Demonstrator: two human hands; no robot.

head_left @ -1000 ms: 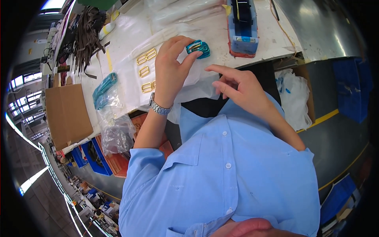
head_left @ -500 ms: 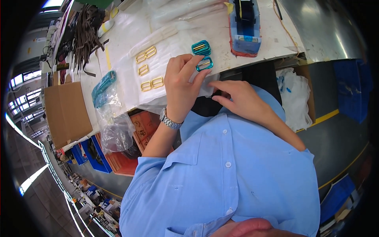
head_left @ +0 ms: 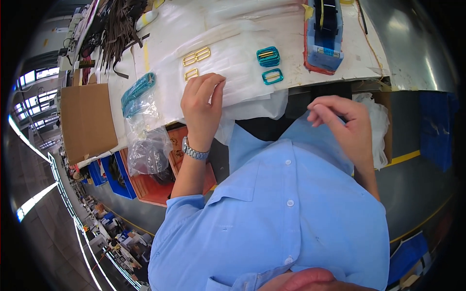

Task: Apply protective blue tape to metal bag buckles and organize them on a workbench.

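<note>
Hands: left hand (head_left: pixel 201 104) nearly closed at fingertips, contents indeterminable; right hand (head_left: pixel 344 123) loosely curled, partly open, empty.
Teal slide buckle (head_left: pixel 273 76), rectangular, glossy, gold-barred, lies on tabletop (head_left: pixel 357 58) between hands, touching neither; long axis crosswise, right end canted slightly away. Gold slide buckle (head_left: pixel 191 74) adjoins left fingers.

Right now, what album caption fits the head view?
Left hand near gold slider buckles, teal buckles to their right, right hand apart from both.
</note>
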